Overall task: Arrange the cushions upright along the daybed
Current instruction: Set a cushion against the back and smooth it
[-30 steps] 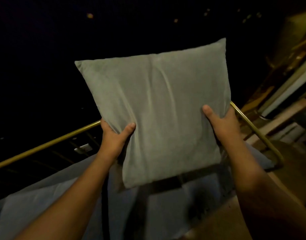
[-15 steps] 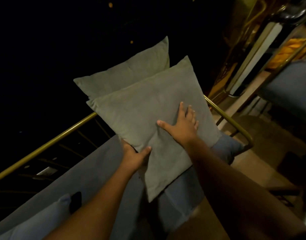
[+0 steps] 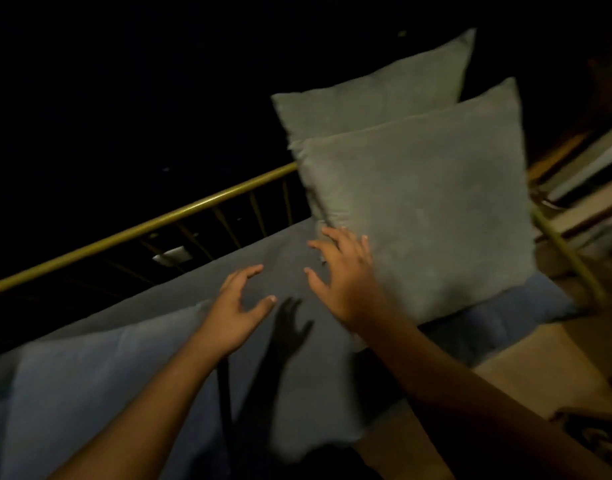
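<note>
Grey front cushion (image 3: 425,220) is standing upright against rear cushion (image 3: 377,98) at the daybed (image 3: 193,375) end, by the brass rail (image 3: 141,230). I'm seeing left hand (image 3: 235,313) and right hand (image 3: 346,278) hovering, fingers spread, gripping nothing.

Two grey cushions stand upright at the right end of a dimly lit daybed (image 3: 180,306), the front cushion (image 3: 422,216) overlapping the rear cushion (image 3: 377,95) behind it. Both lean by the brass rail (image 3: 141,226) along the back. A person's right hand (image 3: 346,275), fingers spread, is at the front cushion's lower left corner; whether it touches is unclear. The left hand (image 3: 238,306) hovers empty over the grey-blue mattress, casting a shadow.
</note>
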Demonstrator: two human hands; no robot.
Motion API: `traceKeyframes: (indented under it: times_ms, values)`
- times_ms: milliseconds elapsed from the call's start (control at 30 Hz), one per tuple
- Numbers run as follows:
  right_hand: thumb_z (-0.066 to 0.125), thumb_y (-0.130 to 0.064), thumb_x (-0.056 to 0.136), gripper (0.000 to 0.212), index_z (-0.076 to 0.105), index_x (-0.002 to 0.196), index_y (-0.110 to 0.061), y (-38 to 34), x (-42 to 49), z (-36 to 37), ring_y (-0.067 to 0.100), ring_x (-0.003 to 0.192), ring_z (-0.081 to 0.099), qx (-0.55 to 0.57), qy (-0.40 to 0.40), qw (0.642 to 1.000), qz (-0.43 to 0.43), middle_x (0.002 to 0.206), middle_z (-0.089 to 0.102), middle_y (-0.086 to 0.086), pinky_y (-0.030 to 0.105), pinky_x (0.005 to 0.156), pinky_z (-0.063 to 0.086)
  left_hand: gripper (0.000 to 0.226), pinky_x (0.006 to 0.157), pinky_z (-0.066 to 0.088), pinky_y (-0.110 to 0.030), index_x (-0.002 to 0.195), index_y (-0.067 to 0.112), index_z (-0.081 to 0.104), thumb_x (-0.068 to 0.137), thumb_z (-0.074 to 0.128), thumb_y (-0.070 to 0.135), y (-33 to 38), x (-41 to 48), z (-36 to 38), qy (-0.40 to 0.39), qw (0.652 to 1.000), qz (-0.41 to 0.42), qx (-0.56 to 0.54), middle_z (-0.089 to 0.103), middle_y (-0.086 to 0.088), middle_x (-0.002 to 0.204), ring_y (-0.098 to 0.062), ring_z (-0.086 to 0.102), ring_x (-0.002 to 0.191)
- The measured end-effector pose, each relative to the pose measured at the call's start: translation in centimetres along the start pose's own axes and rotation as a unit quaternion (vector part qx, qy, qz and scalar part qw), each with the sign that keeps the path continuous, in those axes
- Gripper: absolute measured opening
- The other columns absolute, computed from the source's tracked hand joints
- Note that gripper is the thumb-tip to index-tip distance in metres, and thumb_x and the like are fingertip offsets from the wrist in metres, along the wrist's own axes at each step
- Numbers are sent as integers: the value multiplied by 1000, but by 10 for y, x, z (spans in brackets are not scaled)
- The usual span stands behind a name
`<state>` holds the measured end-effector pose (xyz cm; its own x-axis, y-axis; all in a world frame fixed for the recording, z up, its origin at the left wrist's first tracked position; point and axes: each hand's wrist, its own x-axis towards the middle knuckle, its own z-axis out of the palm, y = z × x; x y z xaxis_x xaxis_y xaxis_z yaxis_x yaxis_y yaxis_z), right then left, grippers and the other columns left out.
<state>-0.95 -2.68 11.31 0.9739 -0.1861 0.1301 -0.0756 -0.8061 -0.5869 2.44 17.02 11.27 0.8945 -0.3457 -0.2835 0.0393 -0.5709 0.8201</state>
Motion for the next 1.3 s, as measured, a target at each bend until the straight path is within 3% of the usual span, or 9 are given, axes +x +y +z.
traceKeyframes:
  times_ms: [300, 467, 567, 633, 700, 900, 1067, 1200, 1300]
  values:
    - [62, -28, 85, 48, 55, 129, -10, -143, -31, 154, 37, 130, 43, 58, -290, 955, 31, 138, 50, 17, 46, 110, 31, 49, 100, 28, -21, 133, 13, 46, 87, 64, 14, -165, -114, -133, 118, 979, -166, -30, 41, 1, 131, -9, 34, 120]
    - [66, -24, 84, 51, 53, 129, -4, -183, -57, 236, 38, 129, 44, 58, -388, 912, 121, 137, 50, 20, 43, 107, 34, 41, 98, 39, -34, 117, -3, 58, 84, 64, 20, -251, -141, -192, 145, 954, -262, -20, 59, -23, 123, -35, 55, 117]
    - [69, -50, 70, 74, 51, 130, -11, -178, -81, 285, 36, 123, 52, 101, -366, 888, 260, 133, 54, 17, 44, 97, 46, 60, 87, 45, -35, 100, -6, 65, 72, 49, 45, -307, -147, -214, 103, 952, -289, -1, 66, -29, 105, -38, 64, 100]
    - [77, -39, 67, 81, 43, 136, -14, -159, -103, 317, 35, 115, 57, 149, -342, 866, 332, 132, 55, 19, 43, 84, 54, 52, 90, 45, -38, 107, -7, 62, 77, 59, 35, -325, -148, -228, 107, 938, -330, 2, 65, -29, 111, -39, 62, 104]
    - [80, -51, 54, 105, 31, 143, -24, -173, -113, 327, 37, 120, 53, 148, -299, 865, 374, 139, 49, 18, 51, 90, 52, 44, 97, 43, -41, 116, -6, 58, 80, 70, 16, -356, -147, -236, 119, 929, -350, -5, 62, -29, 119, -40, 59, 112]
    - [71, -70, 57, 122, -5, 147, -42, -178, -117, 361, 41, 137, 33, 111, -262, 872, 398, 156, 26, 13, 59, 108, 33, 73, 107, 37, -45, 133, 16, 46, 71, 79, 36, -417, -143, -251, 162, 896, -412, 3, 42, -24, 136, -41, 43, 126]
    - [83, -39, 65, 111, 12, 150, -30, -155, -113, 376, 29, 136, 38, 174, -193, 874, 410, 153, 33, 6, 48, 110, 35, 113, 103, 44, -51, 141, 33, 34, 45, 76, 73, -457, -146, -250, 179, 883, -419, -114, 49, -6, 143, -29, 49, 127]
    - [79, -29, 74, 98, 17, 150, -24, -151, -110, 375, 24, 137, 35, 186, -195, 890, 369, 152, 34, 3, 28, 106, 27, 100, 103, 43, -50, 142, 37, 29, 57, 75, 65, -438, -146, -238, 204, 872, -419, -148, 46, -5, 145, -29, 49, 127]
    - [76, -32, 76, 98, 13, 151, -26, -156, -100, 368, 21, 137, 33, 189, -203, 899, 339, 153, 33, 1, 24, 102, 25, 105, 99, 47, -52, 135, 38, 35, 46, 73, 77, -426, -138, -234, 246, 857, -428, -144, 52, -2, 140, -29, 54, 121]
